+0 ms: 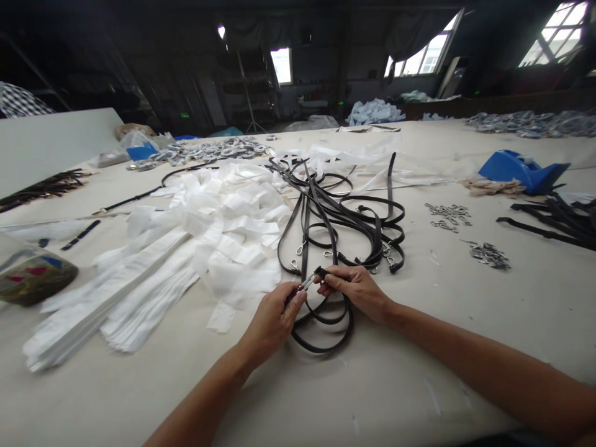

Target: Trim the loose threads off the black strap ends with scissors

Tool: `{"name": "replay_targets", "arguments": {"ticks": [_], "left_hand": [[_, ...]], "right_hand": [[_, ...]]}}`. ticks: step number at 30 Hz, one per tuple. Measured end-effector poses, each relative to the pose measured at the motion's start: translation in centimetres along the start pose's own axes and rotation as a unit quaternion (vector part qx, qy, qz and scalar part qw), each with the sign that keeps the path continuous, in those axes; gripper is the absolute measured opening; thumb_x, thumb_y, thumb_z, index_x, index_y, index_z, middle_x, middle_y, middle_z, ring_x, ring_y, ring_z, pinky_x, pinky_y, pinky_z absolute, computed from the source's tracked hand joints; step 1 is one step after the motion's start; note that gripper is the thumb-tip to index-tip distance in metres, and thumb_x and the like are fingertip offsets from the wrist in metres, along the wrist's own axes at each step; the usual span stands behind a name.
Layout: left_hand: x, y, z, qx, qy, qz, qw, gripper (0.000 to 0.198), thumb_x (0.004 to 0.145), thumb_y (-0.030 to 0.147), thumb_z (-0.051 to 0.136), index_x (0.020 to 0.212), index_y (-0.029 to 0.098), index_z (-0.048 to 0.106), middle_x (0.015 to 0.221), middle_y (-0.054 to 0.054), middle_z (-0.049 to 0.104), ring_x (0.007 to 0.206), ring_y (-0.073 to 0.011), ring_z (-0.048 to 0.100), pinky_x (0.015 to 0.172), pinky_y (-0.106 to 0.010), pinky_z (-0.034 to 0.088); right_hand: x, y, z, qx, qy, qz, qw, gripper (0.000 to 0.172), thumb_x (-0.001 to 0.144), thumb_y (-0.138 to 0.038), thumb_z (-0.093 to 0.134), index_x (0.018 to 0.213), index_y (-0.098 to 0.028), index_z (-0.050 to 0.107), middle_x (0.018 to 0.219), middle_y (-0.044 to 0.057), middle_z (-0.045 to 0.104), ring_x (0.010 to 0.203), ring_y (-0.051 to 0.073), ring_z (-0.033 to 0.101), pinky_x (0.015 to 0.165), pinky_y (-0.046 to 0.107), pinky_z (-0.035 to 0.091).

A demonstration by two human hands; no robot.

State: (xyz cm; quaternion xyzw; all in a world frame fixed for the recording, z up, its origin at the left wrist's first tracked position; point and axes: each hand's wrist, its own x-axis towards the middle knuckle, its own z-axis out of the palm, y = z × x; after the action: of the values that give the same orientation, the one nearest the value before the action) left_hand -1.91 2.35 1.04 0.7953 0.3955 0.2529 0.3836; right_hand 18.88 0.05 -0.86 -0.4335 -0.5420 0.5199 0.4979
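My left hand (pixel 274 320) and my right hand (pixel 352 292) meet low in the middle of the view. Between them they pinch a black leather-like strap (pixel 320 329) at its metal clip (pixel 307 282), whose details my fingers partly hide. The left hand grips the metal part, and the right holds the strap's dark end. The strap's loop trails onto the table below my hands. Just beyond lies a tangled heap of black straps (pixel 335 217) with metal snap hooks. A pile of white plastic sleeves (pixel 223 248) lies to my left.
A cream-covered work table (pixel 400 385) holds a blue tape dispenser (pixel 524 171), small metal clips (pixel 449 214), more clips (pixel 488 254), and black straps (pixel 554 223) at right. Metal rings (pixel 205 151) lie far left. A patterned bag (pixel 35 279) sits at the left edge.
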Motion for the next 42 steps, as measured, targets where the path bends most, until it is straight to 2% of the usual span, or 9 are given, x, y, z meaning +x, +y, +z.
{"name": "replay_targets", "arguments": {"ticks": [7,14,20,24,31,35,38,40,42], "left_hand": [[0.0,0.1,-0.1,0.008,0.0,0.0,1.0,0.026,0.093,0.039,0.042,0.089,0.02,0.058,0.077,-0.001,0.057,0.072,-0.0172,0.05,0.067,-0.027,0.037],[0.0,-0.4,0.2,0.05,0.014,0.046,0.998,0.025,0.094,0.037,0.04,0.098,0.02,0.059,0.091,-0.006,0.062,0.084,-0.0206,0.055,0.074,-0.029,0.039],[0.1,-0.5,0.5,-0.003,-0.003,0.032,0.999,0.027,0.094,0.038,0.041,0.092,0.019,0.059,0.081,-0.003,0.058,0.074,-0.0172,0.052,0.069,-0.026,0.038],[0.1,-0.4,0.4,-0.049,-0.018,0.032,0.998,0.028,0.093,0.038,0.042,0.092,0.018,0.062,0.077,-0.001,0.057,0.071,-0.0158,0.05,0.066,-0.024,0.038],[0.0,-0.4,0.3,-0.06,-0.009,0.029,0.998,0.027,0.091,0.038,0.046,0.09,0.018,0.064,0.076,-0.001,0.055,0.071,-0.0151,0.049,0.066,-0.024,0.038],[0.2,-0.7,0.2,-0.161,-0.051,-0.029,0.985,0.029,0.088,0.042,0.052,0.09,0.016,0.065,0.068,0.001,0.048,0.062,-0.0112,0.04,0.056,-0.022,0.031],[0.2,-0.9,0.2,-0.276,-0.101,-0.108,0.95,0.034,0.086,0.047,0.055,0.097,0.016,0.064,0.06,0.005,0.034,0.051,-0.0072,0.025,0.046,-0.021,0.018],[0.1,-0.8,0.3,-0.32,-0.107,-0.127,0.933,0.035,0.085,0.047,0.057,0.098,0.015,0.063,0.058,0.007,0.027,0.048,-0.0062,0.019,0.043,-0.021,0.012],[-0.1,-0.5,0.4,-0.337,-0.091,-0.122,0.929,0.035,0.084,0.046,0.059,0.098,0.014,0.064,0.057,0.007,0.025,0.048,-0.0057,0.018,0.042,-0.021,0.011]], "right_hand": [[0.1,0.1,-0.1,-0.037,-0.008,-0.03,0.999,0.036,0.087,-0.043,0.061,0.102,-0.012,0.07,0.082,0.007,0.068,0.075,0.017,0.065,0.074,0.03,0.054],[0.1,0.1,0.3,-0.071,-0.012,-0.069,0.995,0.031,0.088,-0.042,0.059,0.092,-0.013,0.07,0.079,0.005,0.067,0.072,0.016,0.065,0.07,0.028,0.055],[0.1,0.4,0.4,-0.069,-0.03,-0.063,0.995,0.033,0.089,-0.042,0.057,0.094,-0.012,0.07,0.076,0.006,0.069,0.068,0.016,0.066,0.067,0.027,0.056],[0.1,0.7,0.0,-0.088,-0.049,-0.084,0.991,0.032,0.09,-0.041,0.056,0.096,-0.013,0.07,0.078,0.006,0.069,0.069,0.016,0.066,0.067,0.027,0.055],[-0.1,0.5,-0.1,-0.138,-0.069,-0.124,0.98,0.028,0.092,-0.036,0.053,0.097,-0.014,0.069,0.079,0.006,0.068,0.069,0.016,0.065,0.068,0.027,0.055],[-0.3,0.4,-0.1,-0.157,-0.074,-0.142,0.975,0.026,0.093,-0.033,0.052,0.096,-0.013,0.068,0.08,0.006,0.067,0.071,0.017,0.065,0.069,0.028,0.054],[-0.4,0.2,0.0,-0.168,-0.074,-0.148,0.972,0.024,0.094,-0.032,0.051,0.095,-0.014,0.067,0.081,0.006,0.067,0.073,0.017,0.065,0.071,0.028,0.053],[-0.3,0.1,0.1,-0.163,-0.069,-0.147,0.973,0.024,0.094,-0.032,0.051,0.094,-0.014,0.067,0.081,0.006,0.067,0.073,0.017,0.065,0.071,0.028,0.053],[-0.3,0.0,0.2,-0.148,-0.066,-0.144,0.976,0.024,0.093,-0.032,0.052,0.095,-0.014,0.068,0.081,0.006,0.067,0.072,0.017,0.065,0.071,0.028,0.053]]}}
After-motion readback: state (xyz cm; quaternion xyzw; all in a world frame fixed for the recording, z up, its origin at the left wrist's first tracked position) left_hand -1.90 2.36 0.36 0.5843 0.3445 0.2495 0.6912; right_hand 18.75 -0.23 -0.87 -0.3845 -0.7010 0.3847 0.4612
